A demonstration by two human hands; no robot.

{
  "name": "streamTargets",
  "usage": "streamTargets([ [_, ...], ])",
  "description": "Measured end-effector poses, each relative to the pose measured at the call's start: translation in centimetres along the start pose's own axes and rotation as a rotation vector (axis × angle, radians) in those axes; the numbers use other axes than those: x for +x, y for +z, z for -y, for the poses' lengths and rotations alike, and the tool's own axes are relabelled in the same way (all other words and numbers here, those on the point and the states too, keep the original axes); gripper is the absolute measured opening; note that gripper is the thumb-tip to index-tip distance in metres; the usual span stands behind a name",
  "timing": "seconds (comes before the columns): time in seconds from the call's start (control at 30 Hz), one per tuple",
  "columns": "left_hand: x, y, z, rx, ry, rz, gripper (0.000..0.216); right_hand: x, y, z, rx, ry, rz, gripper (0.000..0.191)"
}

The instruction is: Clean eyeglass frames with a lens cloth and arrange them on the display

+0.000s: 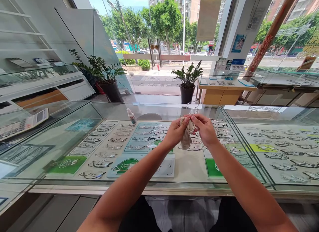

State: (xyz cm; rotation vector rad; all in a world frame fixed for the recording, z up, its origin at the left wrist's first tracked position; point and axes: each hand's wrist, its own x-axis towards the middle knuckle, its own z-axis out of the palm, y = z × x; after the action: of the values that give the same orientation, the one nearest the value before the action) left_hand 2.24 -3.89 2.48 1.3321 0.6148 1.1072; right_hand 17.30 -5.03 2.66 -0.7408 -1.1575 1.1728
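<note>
Over the glass counter my left hand (176, 131) pinches a light beige cloth (185, 141), whose loose end hangs below the fingers. My right hand (203, 128) is closed close beside it, fingertips meeting the left ones at the cloth's upper edge. A thin-rimmed pair of eyeglasses (193, 107) seems to stick out just beyond the fingertips; most of it is hidden, and its outline blends with the glass behind. A small white spray bottle (131, 116) stands upright on the counter, left of both hands and apart from them.
The glass display counter (189, 188) holds rows of eyeglasses (100, 163) under its top, with green cards (66, 164) among them. A calculator-like device (32, 120) lies at the left. Potted plants (187, 92) stand beyond, before the glass doors (159, 72).
</note>
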Motion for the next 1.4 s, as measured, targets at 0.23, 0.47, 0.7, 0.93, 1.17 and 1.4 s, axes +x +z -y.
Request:
streamTargets([
  [0.23,0.6,-0.8,0.3,0.045,0.006,-0.126,0.064,0.5,-0.8,0.7,-0.007,-0.102,-0.092,0.027],
  [0.47,1.8,-2.5,0.2,-0.073,-0.036,-0.29,0.066,0.5,-1.0,1.5,0.011,-0.078,-0.071,0.025],
  [0.7,2.0,-3.1,-0.7,-0.117,0.017,-0.265,0.067,0.2,-1.0,1.2,-0.077,-0.026,0.074,0.025],
  [0.93,1.7,-2.9,-1.1,-0.063,0.042,-0.124,0.062,0.5,-1.3,0.9,-0.081,0.017,0.14,0.025],
  [1.17,1.2,-2.8,-1.8,0.066,0.039,-0.136,0.06,0.7,-1.9,1.0,-0.071,0.131,0.245,0.027],
  [1.4,1.6,-3.3,-1.4,-0.004,0.04,-0.103,0.052,0.7,-1.8,0.9,-0.005,0.109,0.194,0.024],
])
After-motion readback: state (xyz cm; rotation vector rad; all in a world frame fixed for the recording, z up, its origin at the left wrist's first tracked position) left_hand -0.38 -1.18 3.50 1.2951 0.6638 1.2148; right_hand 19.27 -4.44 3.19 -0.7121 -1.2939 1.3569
